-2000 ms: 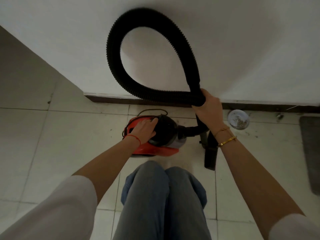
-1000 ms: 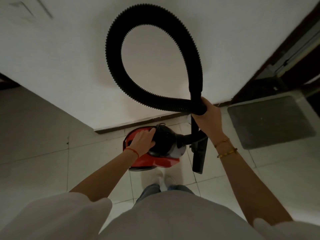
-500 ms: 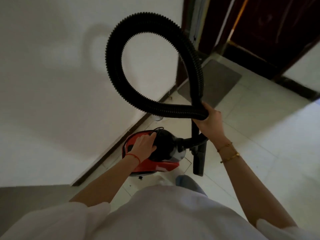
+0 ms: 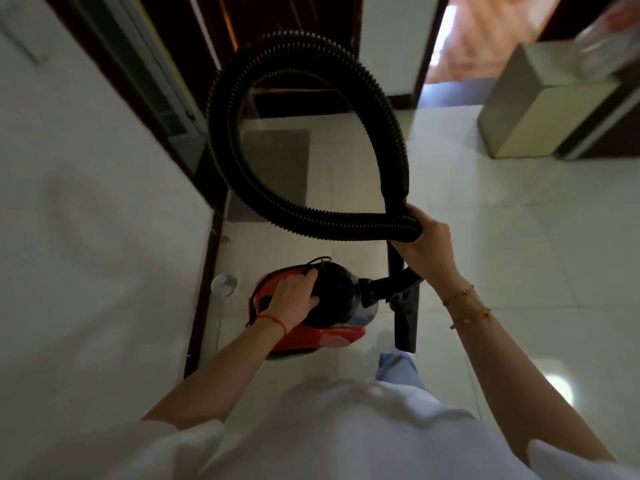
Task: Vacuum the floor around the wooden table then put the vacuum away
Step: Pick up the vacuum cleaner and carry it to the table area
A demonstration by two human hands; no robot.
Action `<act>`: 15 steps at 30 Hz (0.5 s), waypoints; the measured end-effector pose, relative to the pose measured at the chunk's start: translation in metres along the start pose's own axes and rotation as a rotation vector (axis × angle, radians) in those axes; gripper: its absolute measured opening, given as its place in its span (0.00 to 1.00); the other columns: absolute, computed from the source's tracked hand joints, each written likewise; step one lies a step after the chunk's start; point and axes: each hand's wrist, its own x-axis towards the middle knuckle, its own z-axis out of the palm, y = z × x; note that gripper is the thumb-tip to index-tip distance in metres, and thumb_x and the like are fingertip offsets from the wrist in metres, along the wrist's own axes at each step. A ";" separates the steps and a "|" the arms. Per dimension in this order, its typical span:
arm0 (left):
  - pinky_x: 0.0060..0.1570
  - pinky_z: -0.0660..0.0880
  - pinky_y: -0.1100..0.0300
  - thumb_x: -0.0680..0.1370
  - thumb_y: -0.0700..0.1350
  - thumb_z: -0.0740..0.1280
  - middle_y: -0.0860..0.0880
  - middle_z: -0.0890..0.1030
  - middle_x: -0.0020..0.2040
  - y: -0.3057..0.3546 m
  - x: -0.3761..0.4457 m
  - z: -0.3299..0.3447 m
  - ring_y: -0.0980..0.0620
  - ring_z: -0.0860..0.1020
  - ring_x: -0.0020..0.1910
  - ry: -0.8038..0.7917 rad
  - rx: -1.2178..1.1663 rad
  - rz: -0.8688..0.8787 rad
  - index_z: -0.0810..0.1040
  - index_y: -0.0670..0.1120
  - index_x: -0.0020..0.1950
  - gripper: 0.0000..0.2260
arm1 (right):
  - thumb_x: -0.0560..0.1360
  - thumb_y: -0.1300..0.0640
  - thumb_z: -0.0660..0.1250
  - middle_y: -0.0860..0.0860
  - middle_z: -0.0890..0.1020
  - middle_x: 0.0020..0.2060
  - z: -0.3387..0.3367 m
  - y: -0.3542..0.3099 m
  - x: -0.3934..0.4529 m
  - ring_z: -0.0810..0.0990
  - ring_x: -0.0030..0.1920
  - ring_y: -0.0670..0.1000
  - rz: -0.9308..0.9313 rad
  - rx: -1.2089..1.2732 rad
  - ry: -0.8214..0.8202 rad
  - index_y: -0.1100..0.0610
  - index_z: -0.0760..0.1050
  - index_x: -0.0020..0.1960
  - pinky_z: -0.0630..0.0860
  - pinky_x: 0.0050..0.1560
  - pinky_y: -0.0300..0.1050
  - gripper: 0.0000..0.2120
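Here left hand (image 4: 294,297) grips the red-black canister vacuum (image 4: 322,306) top; right hand (image 4: 424,244) clenches looped black hose (image 4: 311,216) above tiled floor (image 4: 485,237).

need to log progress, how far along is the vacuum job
Vacuuming looks finished: the hose is gathered into a loop gripped by the right hand. In hand: the left hand holds the red vacuum over the tiled floor. Left: setting it down in storage.

Count: one vacuum (image 4: 332,306) under my left hand (image 4: 292,297); one hose (image 4: 304,133) in my right hand (image 4: 426,244); one mat (image 4: 273,168) beyond; one bowl (image 4: 224,285) left; one cabinet (image 4: 540,109) far right.
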 end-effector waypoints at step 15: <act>0.48 0.71 0.54 0.76 0.44 0.64 0.45 0.79 0.50 0.281 0.159 0.022 0.44 0.76 0.50 -0.103 0.123 0.410 0.70 0.45 0.58 0.12 | 0.67 0.59 0.73 0.48 0.82 0.35 -0.243 0.182 -0.023 0.81 0.36 0.53 0.243 -0.119 0.369 0.53 0.78 0.56 0.78 0.38 0.50 0.17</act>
